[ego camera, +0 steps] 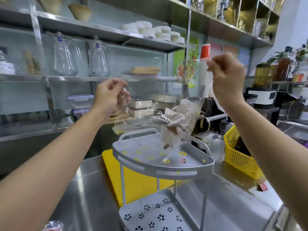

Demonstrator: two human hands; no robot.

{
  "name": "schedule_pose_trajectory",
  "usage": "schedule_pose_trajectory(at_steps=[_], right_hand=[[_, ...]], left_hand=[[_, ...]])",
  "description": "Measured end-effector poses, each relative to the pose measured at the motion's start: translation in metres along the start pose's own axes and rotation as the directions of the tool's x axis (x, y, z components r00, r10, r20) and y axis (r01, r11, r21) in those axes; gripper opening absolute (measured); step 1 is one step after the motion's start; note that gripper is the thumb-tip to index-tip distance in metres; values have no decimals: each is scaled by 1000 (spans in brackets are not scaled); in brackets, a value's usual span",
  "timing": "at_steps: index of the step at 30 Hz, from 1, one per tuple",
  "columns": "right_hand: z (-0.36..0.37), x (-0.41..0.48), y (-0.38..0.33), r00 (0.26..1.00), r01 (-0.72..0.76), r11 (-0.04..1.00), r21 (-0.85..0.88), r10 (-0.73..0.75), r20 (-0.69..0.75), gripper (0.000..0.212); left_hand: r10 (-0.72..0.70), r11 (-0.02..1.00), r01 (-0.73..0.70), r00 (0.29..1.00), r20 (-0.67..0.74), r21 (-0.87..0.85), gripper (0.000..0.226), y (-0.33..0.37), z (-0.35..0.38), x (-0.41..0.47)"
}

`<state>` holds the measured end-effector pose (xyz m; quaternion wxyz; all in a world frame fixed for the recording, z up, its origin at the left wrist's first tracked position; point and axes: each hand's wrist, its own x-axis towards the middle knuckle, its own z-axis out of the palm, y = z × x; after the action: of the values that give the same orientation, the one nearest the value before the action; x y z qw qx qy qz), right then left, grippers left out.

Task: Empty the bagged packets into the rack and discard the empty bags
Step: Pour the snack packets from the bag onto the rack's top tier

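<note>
Left hand and right hand each pinch clear bag; packets above 2-tier rack top tray.

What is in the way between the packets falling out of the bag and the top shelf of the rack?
Nothing visible. The packets hang in the clear bag right above the rack's top shelf, which looks bare beneath them.

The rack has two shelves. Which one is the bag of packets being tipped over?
The upper shelf, the one with yellow showing through its flower holes. The clear bag of packets hangs right above it; the lower shelf, with dark holes, is bare.
</note>
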<state>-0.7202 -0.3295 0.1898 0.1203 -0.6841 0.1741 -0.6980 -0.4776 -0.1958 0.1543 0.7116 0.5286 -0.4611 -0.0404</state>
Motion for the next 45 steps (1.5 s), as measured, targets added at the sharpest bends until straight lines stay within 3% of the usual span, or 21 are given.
schedule_pose_trajectory(at_steps=[4, 8, 11, 13, 15, 17, 18, 20, 22, 23, 25, 26, 28, 30, 31, 34, 36, 38, 41, 44, 45], right_hand=[[6, 17, -6, 998, -51, 998, -40, 49, -45, 17], [2, 23, -6, 998, -49, 999, -6, 49, -39, 16], [1, 8, 6, 987, -138, 988, 63, 133, 85, 15], [-1, -9, 13, 936, -310, 929, 204, 261, 235, 39], [-4, -26, 21, 842, -458, 861, 221, 340, 418, 63], [-6, -44, 29, 748, -525, 837, 155, 366, 554, 63], [-5, -52, 33, 719, -544, 828, 135, 377, 584, 49], [-2, -65, 38, 738, -541, 830, 134, 392, 549, 11], [0, -68, 40, 792, -511, 848, 139, 402, 458, 17], [1, -67, 39, 809, -508, 846, 163, 404, 428, 20], [3, -61, 33, 818, -521, 822, 230, 405, 409, 22], [4, -57, 30, 819, -536, 800, 271, 413, 399, 23], [6, -48, 27, 828, -543, 779, 314, 437, 351, 22], [9, -42, 27, 833, -547, 776, 314, 463, 304, 14], [10, -42, 28, 818, -567, 768, 297, 485, 309, 11], [12, -61, 42, 692, -706, 680, 200, 600, 403, 47], [12, -82, 52, 628, -748, 648, 141, 623, 467, 31], [11, -96, 56, 636, -739, 664, 115, 631, 445, 6], [9, -95, 57, 687, -720, 659, 215, 636, 352, 16], [7, -82, 54, 719, -695, 644, 320, 615, 323, 3], [6, -81, 54, 709, -705, 634, 319, 611, 352, 11]], left_hand=[[72, 995, -67, 995, -69, 77, 16, 13, 10, 8], [-141, 989, 129, 971, 194, 75, 78, 9, 8, 4], [-195, 981, 186, 948, 252, 63, 56, -10, 1, -1], [-185, 982, 189, 972, 143, -17, 33, -19, 1, -4], [-194, 975, 199, 979, 55, -99, 29, -24, 4, -6], [-218, 969, 217, 976, 3, -120, 37, -25, 7, -7], [-240, 966, 241, 970, 25, -94, 45, -25, 7, -7], [-296, 955, 294, 936, 193, 39, 71, -21, 3, -7], [-344, 937, 335, 836, 427, 99, 106, -18, -7, -7], [-339, 934, 347, 772, 538, 89, 112, -16, -14, -7], [-311, 944, 304, 700, 643, 126, 92, -13, -21, -8], [-296, 955, 232, 712, 637, 184, 73, -14, -21, -9], [-198, 965, 75, 835, 514, 251, 31, -14, -14, -8], [-123, 987, 77, 922, 367, 138, 3, -15, -5, -7], [-114, 993, 95, 943, 313, 75, 3, -14, -1, -8], [-122, 992, 113, 967, 224, 52, 10, -17, 2, -11], [-126, 990, 111, 972, 198, 81, 14, -21, 0, -13], [-130, 984, 98, 967, 220, 150, 14, -25, -4, -14], [-95, 977, 47, 970, 225, 207, 14, -26, -8, -15], [-99, 992, 84, 980, 173, 95, 17, -26, -10, -13], [-118, 991, 105, 977, 177, 79, 16, -26, -10, -13]])
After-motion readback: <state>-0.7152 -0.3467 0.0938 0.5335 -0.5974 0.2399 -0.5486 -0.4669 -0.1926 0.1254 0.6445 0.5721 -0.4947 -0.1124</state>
